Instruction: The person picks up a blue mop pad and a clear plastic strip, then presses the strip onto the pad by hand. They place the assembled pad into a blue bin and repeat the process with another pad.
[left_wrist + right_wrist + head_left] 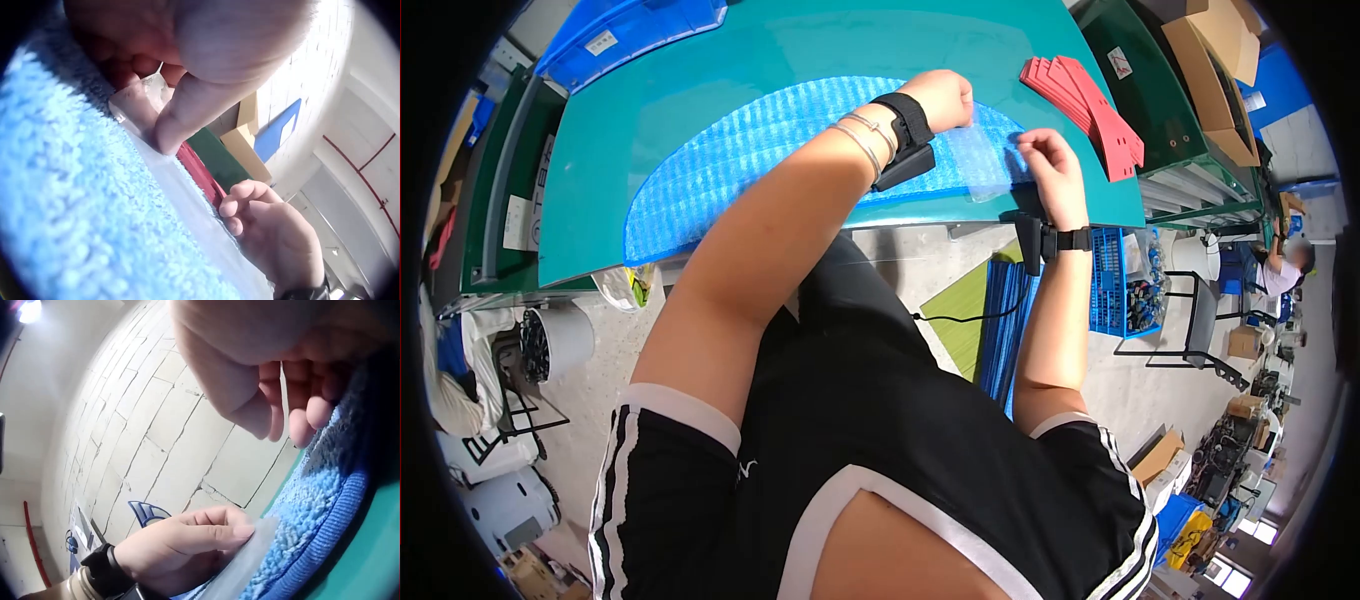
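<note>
My left hand: pinching clear film, over blue mat, green table. My right hand: fingers loosely bent. Bin label: illegible. Film's pinched end: partly hidden.

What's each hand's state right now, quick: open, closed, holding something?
Left hand: closed, pinching the clear plastic sheet at the fluffy blue pad.
Right hand: open, fingers loosely curled, nothing visibly held.

Workshop: green worktable, blue plastic bin, cardboard box, filled crate; far clutter indistinct.
</note>
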### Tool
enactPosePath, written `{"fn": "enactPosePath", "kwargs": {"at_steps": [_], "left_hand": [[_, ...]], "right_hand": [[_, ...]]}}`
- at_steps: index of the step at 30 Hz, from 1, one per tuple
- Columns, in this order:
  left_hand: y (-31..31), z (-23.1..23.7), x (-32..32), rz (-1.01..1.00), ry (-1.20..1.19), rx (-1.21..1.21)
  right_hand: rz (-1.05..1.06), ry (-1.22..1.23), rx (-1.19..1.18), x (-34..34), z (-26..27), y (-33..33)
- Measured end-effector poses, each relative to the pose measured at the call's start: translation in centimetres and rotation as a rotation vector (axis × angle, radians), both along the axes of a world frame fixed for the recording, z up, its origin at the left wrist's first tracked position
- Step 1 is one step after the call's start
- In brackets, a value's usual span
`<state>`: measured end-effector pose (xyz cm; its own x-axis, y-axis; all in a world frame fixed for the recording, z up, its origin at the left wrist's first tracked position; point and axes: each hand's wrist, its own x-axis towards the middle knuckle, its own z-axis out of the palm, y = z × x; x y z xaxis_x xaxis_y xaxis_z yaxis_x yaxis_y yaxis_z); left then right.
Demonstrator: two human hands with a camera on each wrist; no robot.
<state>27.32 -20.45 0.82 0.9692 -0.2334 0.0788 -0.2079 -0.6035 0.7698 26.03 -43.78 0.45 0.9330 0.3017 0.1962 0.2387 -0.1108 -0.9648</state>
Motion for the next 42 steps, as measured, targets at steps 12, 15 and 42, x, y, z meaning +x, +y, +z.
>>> {"fn": "enactPosePath", "kwargs": {"at_steps": [12, 15, 42], "left_hand": [[0.0, -0.6, 0.1, 0.037, 0.018, -0.062], [0.0, -0.1, -0.2, 0.040, 0.053, -0.069], [-2.3, -0.8, 3.8, 0.219, -0.014, 0.168]], "right_hand": [[0.283, -0.394, -0.662, -3.8, 3.3, 4.1], [0.280, -0.230, -0.683, -5.1, 3.7, 1.8], [-0.301, -0.207, -0.722, -0.3, 1.1, 0.4]]}}
